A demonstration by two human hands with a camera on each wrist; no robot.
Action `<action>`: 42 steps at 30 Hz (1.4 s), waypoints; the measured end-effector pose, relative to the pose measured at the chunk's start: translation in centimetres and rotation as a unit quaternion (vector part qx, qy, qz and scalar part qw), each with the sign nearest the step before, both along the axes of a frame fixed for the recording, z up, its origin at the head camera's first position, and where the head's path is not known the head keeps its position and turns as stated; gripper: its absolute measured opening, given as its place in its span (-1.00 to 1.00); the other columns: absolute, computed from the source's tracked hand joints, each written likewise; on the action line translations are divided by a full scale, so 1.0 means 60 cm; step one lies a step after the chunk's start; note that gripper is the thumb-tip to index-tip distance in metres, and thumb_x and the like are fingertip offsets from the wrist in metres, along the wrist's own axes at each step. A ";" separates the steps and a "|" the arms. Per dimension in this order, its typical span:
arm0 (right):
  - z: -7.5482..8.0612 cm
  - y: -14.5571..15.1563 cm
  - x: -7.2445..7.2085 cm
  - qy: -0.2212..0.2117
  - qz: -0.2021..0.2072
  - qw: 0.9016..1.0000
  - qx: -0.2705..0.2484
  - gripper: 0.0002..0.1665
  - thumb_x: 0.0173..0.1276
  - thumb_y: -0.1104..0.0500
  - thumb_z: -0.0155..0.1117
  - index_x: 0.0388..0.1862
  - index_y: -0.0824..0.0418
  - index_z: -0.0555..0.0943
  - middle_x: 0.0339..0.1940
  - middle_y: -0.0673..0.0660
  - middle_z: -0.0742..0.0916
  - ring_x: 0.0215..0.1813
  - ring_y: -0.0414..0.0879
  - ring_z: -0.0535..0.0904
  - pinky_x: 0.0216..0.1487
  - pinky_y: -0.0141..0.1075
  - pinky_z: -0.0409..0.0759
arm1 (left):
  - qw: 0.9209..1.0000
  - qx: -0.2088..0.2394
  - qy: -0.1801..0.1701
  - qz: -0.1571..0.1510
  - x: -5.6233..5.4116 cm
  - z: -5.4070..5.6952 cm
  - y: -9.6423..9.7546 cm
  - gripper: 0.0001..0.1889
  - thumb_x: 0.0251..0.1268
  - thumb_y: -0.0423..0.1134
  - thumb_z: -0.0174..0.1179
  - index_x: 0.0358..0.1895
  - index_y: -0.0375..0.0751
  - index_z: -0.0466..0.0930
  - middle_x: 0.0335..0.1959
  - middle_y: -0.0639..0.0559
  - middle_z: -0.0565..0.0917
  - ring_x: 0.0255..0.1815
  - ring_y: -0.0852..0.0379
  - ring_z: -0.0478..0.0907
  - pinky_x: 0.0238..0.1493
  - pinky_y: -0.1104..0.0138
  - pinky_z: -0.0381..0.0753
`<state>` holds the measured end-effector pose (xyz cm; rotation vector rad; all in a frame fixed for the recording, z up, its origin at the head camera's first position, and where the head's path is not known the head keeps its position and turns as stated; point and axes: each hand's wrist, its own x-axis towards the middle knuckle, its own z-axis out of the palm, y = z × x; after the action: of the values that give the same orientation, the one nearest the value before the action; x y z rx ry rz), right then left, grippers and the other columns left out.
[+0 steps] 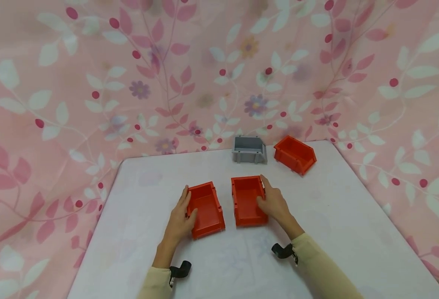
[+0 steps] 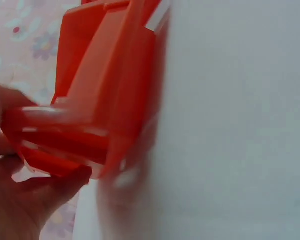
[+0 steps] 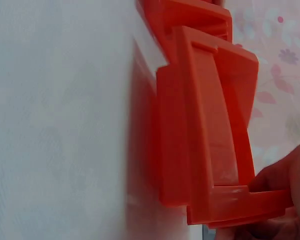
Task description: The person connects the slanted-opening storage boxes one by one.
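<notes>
Two red plastic storage bins are side by side over the middle of the table, a narrow gap between them. My left hand (image 1: 178, 223) grips the outer side wall of the left red bin (image 1: 206, 209), which sits slightly turned. With the thumb over the inside and the fingers along the outside, my right hand (image 1: 276, 204) holds the outer wall of the right red bin (image 1: 246, 198). In the left wrist view the left bin (image 2: 125, 85) appears close up beside the hand. The right wrist view shows the right bin (image 3: 200, 125) with part of the other bin (image 3: 190, 15) beyond it.
A grey storage bin (image 1: 248, 157) stands at the table's back edge. Right of it is another red bin (image 1: 296, 153), set at an angle. The white-covered table (image 1: 141, 224) backs onto a pink floral cloth (image 1: 204, 83). Black wrist devices (image 1: 180, 270) sit at both cuffs.
</notes>
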<state>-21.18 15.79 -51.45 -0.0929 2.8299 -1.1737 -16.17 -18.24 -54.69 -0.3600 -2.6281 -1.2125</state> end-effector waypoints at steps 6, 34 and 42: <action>0.020 -0.002 0.005 0.057 -0.005 0.998 -0.042 -0.12 0.41 0.27 0.22 0.64 0.39 0.15 0.26 0.41 0.65 0.12 0.25 0.67 0.05 0.15 0.69 | 1.000 -0.007 -0.018 -0.001 0.003 -0.011 0.005 -0.10 0.43 -0.35 0.11 0.71 -0.24 -0.22 0.73 0.07 -0.22 0.68 0.00 -0.12 0.54 -0.02 0.09; 0.069 -0.042 0.017 0.061 0.075 0.995 -0.006 -0.12 0.40 0.30 0.26 0.65 0.35 0.17 0.14 0.32 0.71 -0.14 0.09 0.66 -0.11 -0.03 0.77 | 0.998 -0.056 0.018 -0.006 0.025 -0.007 0.027 -0.20 0.52 -0.33 0.11 0.68 -0.35 -0.09 0.73 0.00 -0.16 0.65 -0.07 0.03 0.47 0.00 0.25; 0.079 -0.049 0.009 0.066 0.084 0.993 0.040 -0.13 0.41 0.29 0.28 0.64 0.36 0.19 0.10 0.32 0.73 -0.24 0.06 0.63 -0.16 -0.08 0.77 | 0.998 -0.063 0.015 -0.005 0.028 -0.006 0.029 -0.20 0.54 -0.30 0.09 0.69 -0.33 -0.13 0.73 0.00 -0.20 0.65 -0.09 0.01 0.45 -0.03 0.28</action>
<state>-20.63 12.86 -46.72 -0.4093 2.9087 -1.0554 -14.47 -16.48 -55.08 -0.4114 -2.6867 -1.0392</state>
